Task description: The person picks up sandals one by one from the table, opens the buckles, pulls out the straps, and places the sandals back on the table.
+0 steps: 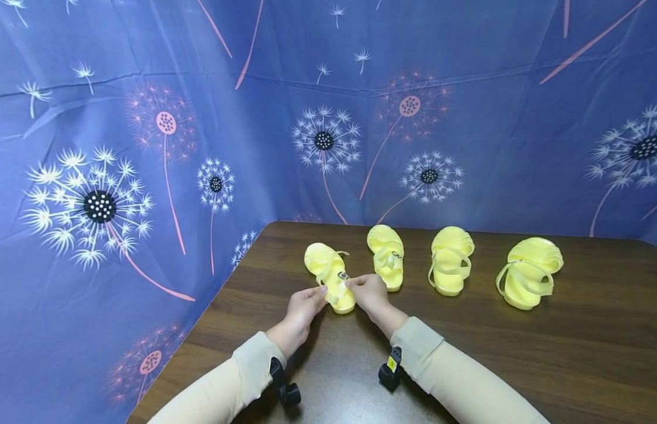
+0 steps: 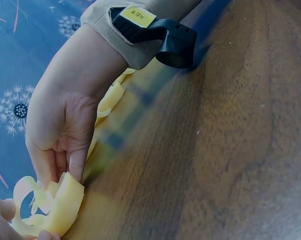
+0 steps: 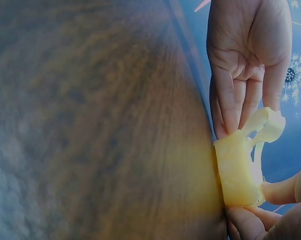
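Observation:
A yellow sandal (image 1: 319, 257) lies leftmost on the table, its toe pointing away from me and a small dark buckle (image 1: 343, 275) on its strap. From the left, my left hand (image 1: 302, 309) holds it, the thumb at the strap and the fingers against the side. My right hand (image 1: 372, 294) pinches the opposite side close to the buckle. Between the two hands, the heel (image 3: 238, 170) faces the right wrist camera, with the strap (image 3: 265, 125) looped above it. Fingertips partly hide the strap's ends.
To the right stand more yellow sandals in a row: one with a buckled strap (image 1: 385, 237), another with its strap looped (image 1: 452, 237), and a third (image 1: 537, 252) further right. The brown wooden table (image 1: 466, 341) meets a blue dandelion-patterned cloth (image 1: 275, 147) behind and at left.

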The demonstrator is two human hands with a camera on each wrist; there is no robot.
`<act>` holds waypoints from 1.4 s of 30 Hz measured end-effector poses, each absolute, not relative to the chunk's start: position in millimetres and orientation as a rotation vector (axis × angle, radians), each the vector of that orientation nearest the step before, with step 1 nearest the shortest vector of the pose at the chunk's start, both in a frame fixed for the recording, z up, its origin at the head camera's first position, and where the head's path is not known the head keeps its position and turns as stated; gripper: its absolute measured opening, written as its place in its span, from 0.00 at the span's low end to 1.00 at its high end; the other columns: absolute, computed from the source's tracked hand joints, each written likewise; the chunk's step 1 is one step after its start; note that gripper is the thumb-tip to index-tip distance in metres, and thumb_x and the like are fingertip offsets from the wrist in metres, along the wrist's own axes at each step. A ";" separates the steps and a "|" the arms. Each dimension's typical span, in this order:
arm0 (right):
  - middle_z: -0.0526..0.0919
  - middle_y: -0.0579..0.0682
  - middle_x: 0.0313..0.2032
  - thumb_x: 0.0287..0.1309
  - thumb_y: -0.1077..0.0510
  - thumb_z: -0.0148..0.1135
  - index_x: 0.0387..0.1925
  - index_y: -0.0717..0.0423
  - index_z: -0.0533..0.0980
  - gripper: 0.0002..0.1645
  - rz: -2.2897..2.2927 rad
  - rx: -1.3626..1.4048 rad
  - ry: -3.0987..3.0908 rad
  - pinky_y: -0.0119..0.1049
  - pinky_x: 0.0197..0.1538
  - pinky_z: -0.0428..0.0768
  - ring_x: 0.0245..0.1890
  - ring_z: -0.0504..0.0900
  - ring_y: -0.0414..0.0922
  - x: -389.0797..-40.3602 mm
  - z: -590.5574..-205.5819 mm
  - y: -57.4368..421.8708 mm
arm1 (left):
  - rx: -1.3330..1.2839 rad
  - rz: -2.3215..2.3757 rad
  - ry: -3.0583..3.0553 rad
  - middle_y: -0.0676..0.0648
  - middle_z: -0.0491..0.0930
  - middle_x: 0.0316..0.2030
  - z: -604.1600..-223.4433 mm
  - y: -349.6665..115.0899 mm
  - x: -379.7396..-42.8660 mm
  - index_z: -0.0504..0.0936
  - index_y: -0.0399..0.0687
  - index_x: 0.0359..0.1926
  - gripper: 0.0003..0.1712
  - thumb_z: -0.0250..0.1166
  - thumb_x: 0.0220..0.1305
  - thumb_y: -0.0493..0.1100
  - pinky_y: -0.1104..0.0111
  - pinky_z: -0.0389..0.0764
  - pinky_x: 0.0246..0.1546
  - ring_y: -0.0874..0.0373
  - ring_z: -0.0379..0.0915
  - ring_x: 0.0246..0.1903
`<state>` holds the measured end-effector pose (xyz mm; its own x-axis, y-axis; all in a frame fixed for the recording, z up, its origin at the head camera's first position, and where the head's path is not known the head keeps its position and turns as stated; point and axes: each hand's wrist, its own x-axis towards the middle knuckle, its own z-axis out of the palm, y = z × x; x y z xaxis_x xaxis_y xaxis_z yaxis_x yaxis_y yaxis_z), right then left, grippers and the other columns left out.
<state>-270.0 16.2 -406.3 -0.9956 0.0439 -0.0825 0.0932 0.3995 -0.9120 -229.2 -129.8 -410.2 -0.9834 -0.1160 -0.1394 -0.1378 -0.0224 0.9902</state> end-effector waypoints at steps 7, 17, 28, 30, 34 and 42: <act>0.86 0.60 0.42 0.58 0.59 0.65 0.34 0.65 0.85 0.11 -1.678 0.110 2.636 0.40 0.44 0.80 0.44 0.80 0.49 -272.8 -407.6 15.3 | -0.273 2.173 2.210 0.28 0.73 0.58 -411.4 -131.1 -232.6 0.71 0.21 0.57 0.22 0.54 0.72 0.38 0.56 0.71 0.63 0.49 0.76 0.54; 0.85 0.59 0.43 0.59 0.57 0.64 0.35 0.65 0.84 0.12 -1.612 0.129 2.613 0.38 0.43 0.79 0.44 0.79 0.49 -277.8 -406.5 16.1 | -0.212 2.174 2.224 0.34 0.79 0.53 -411.6 -135.8 -231.7 0.75 0.24 0.55 0.25 0.60 0.69 0.45 0.62 0.75 0.60 0.51 0.79 0.53; 0.85 0.59 0.42 0.60 0.58 0.64 0.36 0.64 0.83 0.11 -1.628 0.128 2.600 0.32 0.36 0.76 0.40 0.78 0.47 -279.0 -404.4 14.6 | -0.256 2.073 2.246 0.29 0.75 0.57 -405.8 -135.8 -236.7 0.72 0.21 0.57 0.22 0.53 0.73 0.39 0.57 0.72 0.63 0.48 0.76 0.55; 0.84 0.58 0.42 0.60 0.58 0.64 0.36 0.64 0.83 0.11 -1.623 0.129 2.597 0.32 0.35 0.76 0.39 0.78 0.47 -280.1 -404.2 14.3 | -0.247 2.067 2.253 0.29 0.75 0.56 -405.7 -136.3 -237.6 0.72 0.21 0.57 0.22 0.53 0.73 0.40 0.56 0.72 0.63 0.48 0.76 0.55; 0.85 0.57 0.41 0.59 0.58 0.64 0.34 0.63 0.84 0.10 -1.618 0.140 2.602 0.31 0.35 0.76 0.39 0.78 0.46 -282.7 -403.8 13.8 | -0.255 2.060 2.259 0.30 0.76 0.56 -404.4 -136.8 -239.0 0.73 0.22 0.57 0.22 0.53 0.73 0.40 0.56 0.71 0.63 0.47 0.75 0.56; 0.84 0.57 0.40 0.58 0.59 0.65 0.33 0.63 0.83 0.09 -1.627 0.137 2.597 0.30 0.34 0.75 0.37 0.77 0.46 -286.3 -405.2 14.7 | -0.258 2.063 2.263 0.30 0.76 0.56 -403.4 -135.5 -238.8 0.73 0.23 0.57 0.22 0.53 0.73 0.39 0.56 0.71 0.63 0.49 0.75 0.55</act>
